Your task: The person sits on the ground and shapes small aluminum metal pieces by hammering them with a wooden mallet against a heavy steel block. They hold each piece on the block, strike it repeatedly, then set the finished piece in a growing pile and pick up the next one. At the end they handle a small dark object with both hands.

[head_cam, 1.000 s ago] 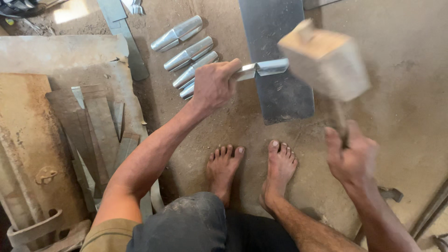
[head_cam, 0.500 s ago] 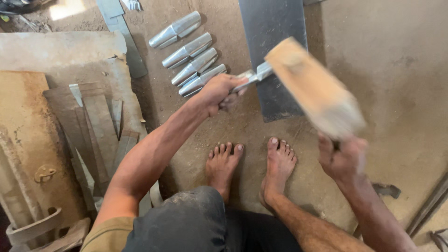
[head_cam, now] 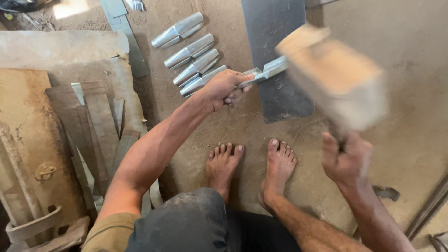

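My pale wooden block mallet [head_cam: 333,77] has swung lower toward the folded shiny metal piece [head_cam: 261,73]; right hand [head_cam: 346,161] fingers grip its handle, left hand [head_cam: 224,88] fingers clamp the piece at ten o'clock.

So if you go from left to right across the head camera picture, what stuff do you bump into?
Rusty sheets → stack of metal strips → row of shiny metal pieces → left hand holding a metal piece → dark plate → wooden mallet, blurred, gripped by the right hand.
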